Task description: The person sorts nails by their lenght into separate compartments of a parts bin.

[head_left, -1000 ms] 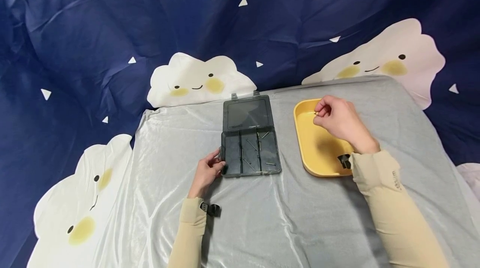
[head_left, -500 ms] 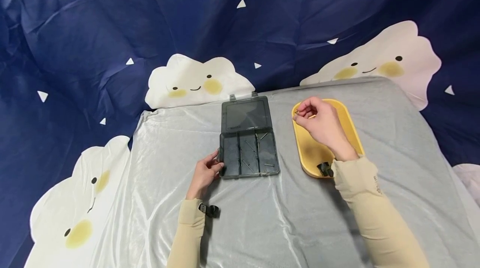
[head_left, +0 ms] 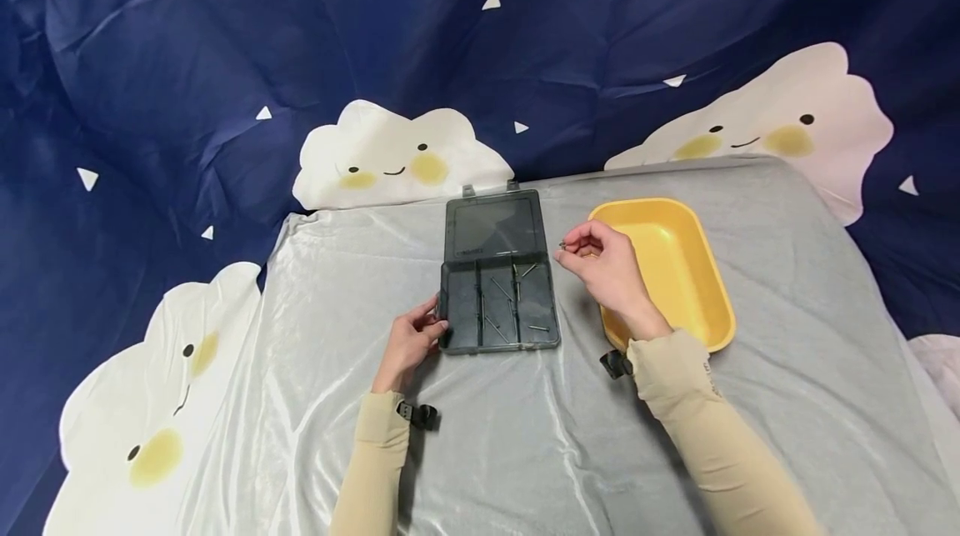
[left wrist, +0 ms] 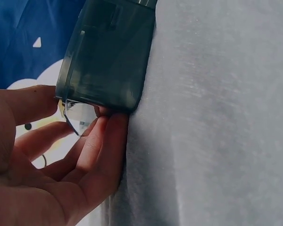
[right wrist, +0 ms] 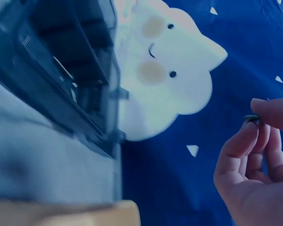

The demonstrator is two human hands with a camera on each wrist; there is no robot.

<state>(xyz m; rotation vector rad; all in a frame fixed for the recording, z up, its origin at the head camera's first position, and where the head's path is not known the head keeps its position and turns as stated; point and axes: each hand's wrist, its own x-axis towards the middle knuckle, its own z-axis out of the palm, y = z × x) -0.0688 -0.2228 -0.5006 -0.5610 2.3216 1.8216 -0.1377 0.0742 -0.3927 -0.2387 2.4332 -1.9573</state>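
Note:
A dark see-through organizer box (head_left: 461,311) lies with its lid (head_left: 493,225) folded back. Several thin metal screws (head_left: 538,328) lie in its middle and right compartments. My left hand (head_left: 409,346) grips the box's left side, thumb at the upper rim and fingers against the wall, as the left wrist view shows. Between thumb and fingertips, my right hand (head_left: 609,271) pinches a small metal screw (right wrist: 251,118), mostly hidden by the fingers. That hand is just right of the box, above the cloth and the left edge of a yellow tray (head_left: 678,286).
Grey cloth (head_left: 495,436) covers the table, with folds running toward the front. Behind it hangs a dark blue curtain (head_left: 420,27) with white clouds and triangles. A black wrist camera (head_left: 615,364) sits by the right cuff, near the tray's front left corner.
My right hand has moved left from over the yellow tray toward the box, still pinching the screw. The left hand has stayed at the box's left side.

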